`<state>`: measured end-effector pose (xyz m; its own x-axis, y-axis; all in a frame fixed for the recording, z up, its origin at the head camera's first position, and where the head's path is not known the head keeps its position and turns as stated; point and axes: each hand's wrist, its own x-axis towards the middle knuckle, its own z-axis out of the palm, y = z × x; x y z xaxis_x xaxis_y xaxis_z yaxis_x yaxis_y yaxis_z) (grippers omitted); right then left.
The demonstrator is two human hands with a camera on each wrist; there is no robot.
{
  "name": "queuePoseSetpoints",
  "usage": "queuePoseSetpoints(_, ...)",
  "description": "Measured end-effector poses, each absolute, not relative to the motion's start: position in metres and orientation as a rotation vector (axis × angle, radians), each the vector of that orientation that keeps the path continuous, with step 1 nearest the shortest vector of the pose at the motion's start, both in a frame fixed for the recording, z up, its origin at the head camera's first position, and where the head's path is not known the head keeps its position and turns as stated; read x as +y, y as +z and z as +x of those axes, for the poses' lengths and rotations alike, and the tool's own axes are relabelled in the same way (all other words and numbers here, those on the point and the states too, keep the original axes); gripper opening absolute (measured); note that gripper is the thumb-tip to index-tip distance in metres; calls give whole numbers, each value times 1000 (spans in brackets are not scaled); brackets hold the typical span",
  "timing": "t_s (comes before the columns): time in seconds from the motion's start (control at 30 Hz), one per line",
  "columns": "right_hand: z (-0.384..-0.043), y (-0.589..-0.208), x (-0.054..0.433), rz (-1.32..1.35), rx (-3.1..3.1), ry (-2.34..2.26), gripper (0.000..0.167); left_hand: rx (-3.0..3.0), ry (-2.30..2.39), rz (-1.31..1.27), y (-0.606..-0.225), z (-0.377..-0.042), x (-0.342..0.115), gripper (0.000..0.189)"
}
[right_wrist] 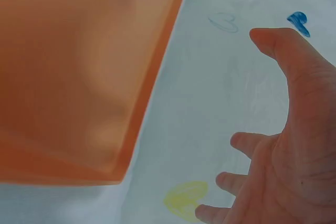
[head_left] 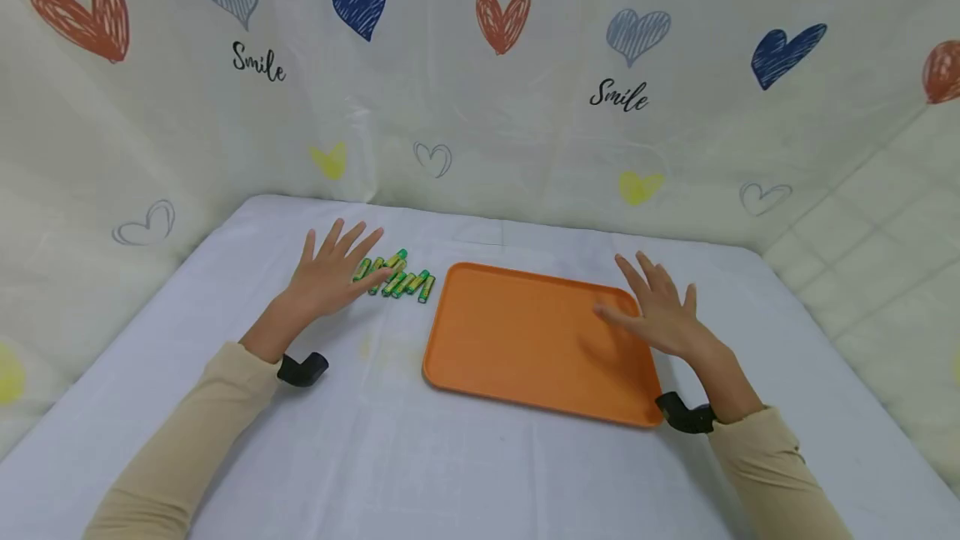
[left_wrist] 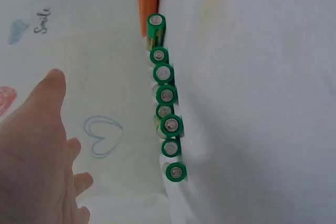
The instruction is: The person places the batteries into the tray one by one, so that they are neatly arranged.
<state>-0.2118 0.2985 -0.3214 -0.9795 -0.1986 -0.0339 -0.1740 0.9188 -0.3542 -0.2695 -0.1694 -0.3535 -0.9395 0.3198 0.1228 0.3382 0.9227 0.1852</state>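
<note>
My left hand (head_left: 326,277) hovers with fingers spread at the left, close by a cluster of green batteries (head_left: 399,283) lying on the white cloth. Part of that cluster hides behind the thumb in the head view. Seen from the left wrist, the batteries (left_wrist: 167,95) lie in a line with their round ends facing the camera. An orange rectangular tray (head_left: 536,348) lies flat in the middle. Over its right edge hangs my right hand (head_left: 660,311), fingers apart and holding nothing. In the right wrist view the tray's corner (right_wrist: 118,174) shows beside that hand (right_wrist: 283,150).
A white cloth (head_left: 360,457) covers the table. Behind it stands a pale backdrop (head_left: 435,98) printed with hearts and "Smile" lettering. Black bands with camera mounts (head_left: 303,369) sit on both wrists, below beige sleeves (head_left: 187,440).
</note>
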Motion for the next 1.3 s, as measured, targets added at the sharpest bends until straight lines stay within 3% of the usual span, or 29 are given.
queuePoseSetpoints(0.73, -205, -334, 313, -446, 2892, -688, 103, -2811, -582, -606, -377, -282, -195, 58)
queuePoseSetpoints(1.3, -209, -344, 340, -435, 2818, -877, 59, -2991, -984, -760, -386, -293, -207, 70)
